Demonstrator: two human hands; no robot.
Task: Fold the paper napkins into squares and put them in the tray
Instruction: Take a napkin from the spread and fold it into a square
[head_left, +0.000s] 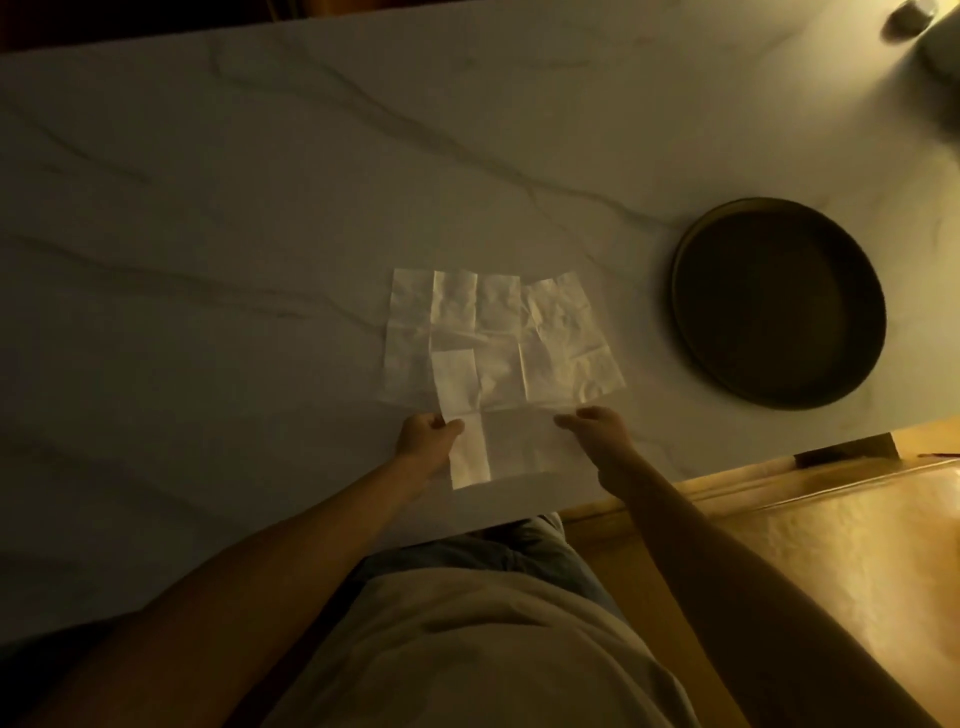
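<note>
Head view is showing you both hands at the near edge of the desk (208, 260): your left hand (427, 432) is pinching the left side of a creased napkin (498, 441), your right hand (597, 428) is pinching its right side, each grip closing on paper only. Its long axis looks to be running away from you toward the far edge, over other unfolded napkins (498, 322). Probably a fold is coming next, near edge going away from you. The tray (691, 332) is sitting well apart toward the right edge, nearer your right hand.
</note>
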